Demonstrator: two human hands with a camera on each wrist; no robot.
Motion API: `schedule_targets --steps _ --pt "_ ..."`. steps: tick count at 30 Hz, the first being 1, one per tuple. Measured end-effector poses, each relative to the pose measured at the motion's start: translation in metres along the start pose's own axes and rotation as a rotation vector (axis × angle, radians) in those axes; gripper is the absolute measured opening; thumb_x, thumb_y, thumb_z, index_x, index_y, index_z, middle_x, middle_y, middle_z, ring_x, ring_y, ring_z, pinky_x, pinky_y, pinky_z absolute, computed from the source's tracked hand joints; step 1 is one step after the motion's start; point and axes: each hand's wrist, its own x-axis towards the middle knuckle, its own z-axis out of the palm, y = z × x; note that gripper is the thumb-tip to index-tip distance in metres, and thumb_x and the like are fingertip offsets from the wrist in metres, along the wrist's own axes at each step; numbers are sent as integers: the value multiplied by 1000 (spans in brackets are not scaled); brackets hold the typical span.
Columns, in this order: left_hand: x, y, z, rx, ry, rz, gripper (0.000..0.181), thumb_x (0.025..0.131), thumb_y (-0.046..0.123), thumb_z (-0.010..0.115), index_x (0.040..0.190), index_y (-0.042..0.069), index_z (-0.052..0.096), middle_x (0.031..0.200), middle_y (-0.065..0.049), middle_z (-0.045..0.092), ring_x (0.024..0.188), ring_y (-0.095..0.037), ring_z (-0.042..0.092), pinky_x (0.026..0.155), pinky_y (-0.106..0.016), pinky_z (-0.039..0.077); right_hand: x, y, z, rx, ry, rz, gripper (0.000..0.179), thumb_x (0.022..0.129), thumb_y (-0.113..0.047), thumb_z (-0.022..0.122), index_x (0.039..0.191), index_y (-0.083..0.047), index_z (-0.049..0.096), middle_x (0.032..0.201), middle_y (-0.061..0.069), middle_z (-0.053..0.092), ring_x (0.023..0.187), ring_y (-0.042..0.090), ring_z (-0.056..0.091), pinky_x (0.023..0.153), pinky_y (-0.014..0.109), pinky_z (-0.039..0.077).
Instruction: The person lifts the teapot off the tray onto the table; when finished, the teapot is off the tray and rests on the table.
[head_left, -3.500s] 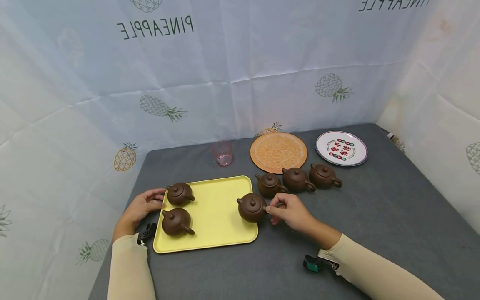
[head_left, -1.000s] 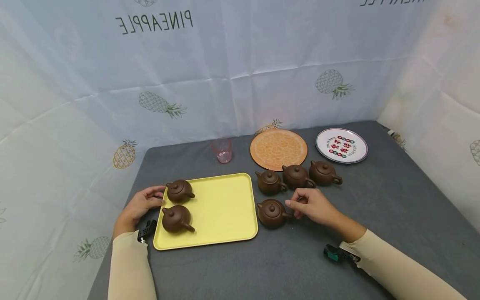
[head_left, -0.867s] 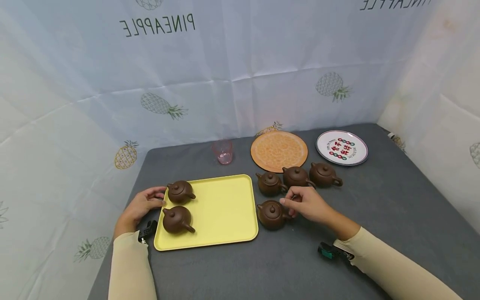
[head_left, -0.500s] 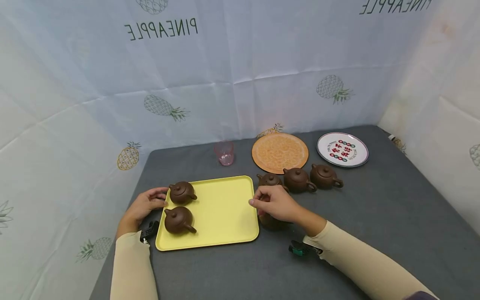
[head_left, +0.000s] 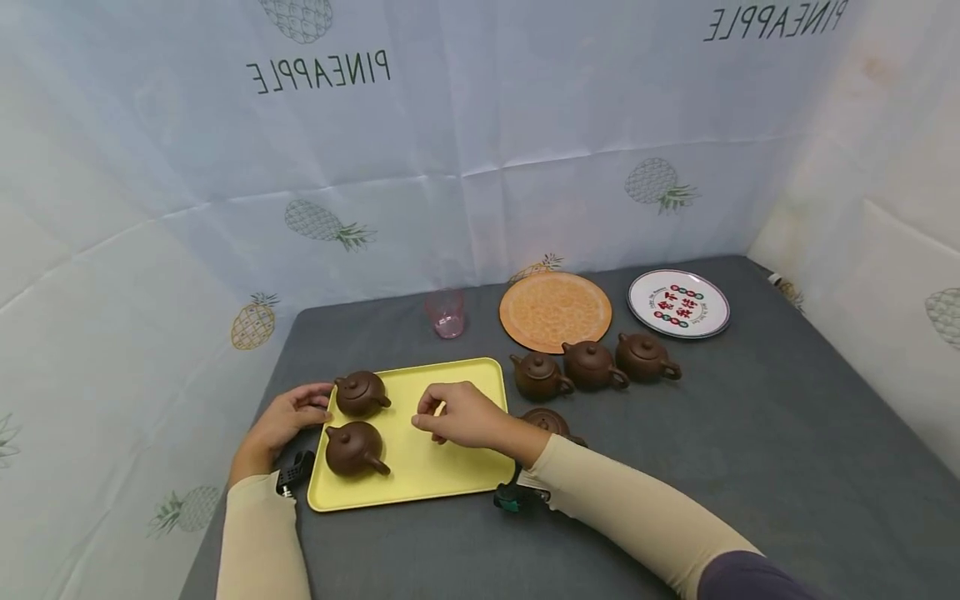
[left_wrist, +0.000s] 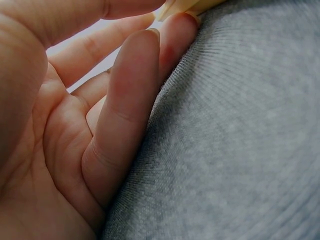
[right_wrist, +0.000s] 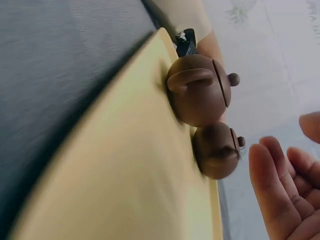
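Observation:
Above the middle of the yellow tray (head_left: pixel 420 492), my right hand (head_left: pixel 461 414) hovers with loosely bent fingers, and the right wrist view shows nothing between its thumb and fingers (right_wrist: pixel 265 175). My left hand (head_left: pixel 288 421) rests at the tray's left edge, its fingertips touching the rim. Two brown teapots stand on the tray's left side: a rear teapot (head_left: pixel 361 394) beside my left fingertips and a front teapot (head_left: pixel 353 448), its handle toward the lower right. Another brown teapot (head_left: pixel 546 420) sits on the table right of the tray, partly hidden by my right forearm.
Three more brown teapots stand in a row behind: a left one (head_left: pixel 538 377), a middle one (head_left: pixel 591 365) and a right one (head_left: pixel 645 357). Farther back are a pink glass (head_left: pixel 447 315), a round orange mat (head_left: pixel 556 312) and a white plate (head_left: pixel 678 325). Patterned cloth walls surround the table.
The teapot earlier held by its handle at the tray's right side now stands on the table beside it. My right hand has released it and moved left over the tray. My left hand stays.

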Motion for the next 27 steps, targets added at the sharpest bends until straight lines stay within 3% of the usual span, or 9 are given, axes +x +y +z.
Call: schedule_targets --steps 7,15,20,27 --pt "3 -4 2 -8 0 25 58 85 3 72 135 -10 46 104 -8 64 84 -11 66 72 -23 51 38 -1 23 189 56 115 12 93 -22 69 92 -12 64 87 1 60 65 15 68 62 36 56" --pt "0 -1 -3 28 3 12 59 85 5 74 135 -10 48 107 -15 62 85 -9 64 73 -23 50 76 6 51 334 158 224 17 91 -20 71 99 -8 61 90 3 59 67 17 67 61 32 56" --pt "-1 0 -4 14 1 17 58 85 4 73 135 -10 47 108 -15 63 85 -10 65 74 -23 50 91 13 62 337 188 257 18 92 -21 71 99 -8 59 86 4 61 65 18 67 58 31 55" --pt "-1 -1 -3 18 -6 16 59 86 5 73 136 -9 47 111 -19 61 87 -10 64 75 -23 50 96 16 68 333 204 256 15 91 -18 71 87 -7 61 77 6 64 61 18 67 55 30 55"
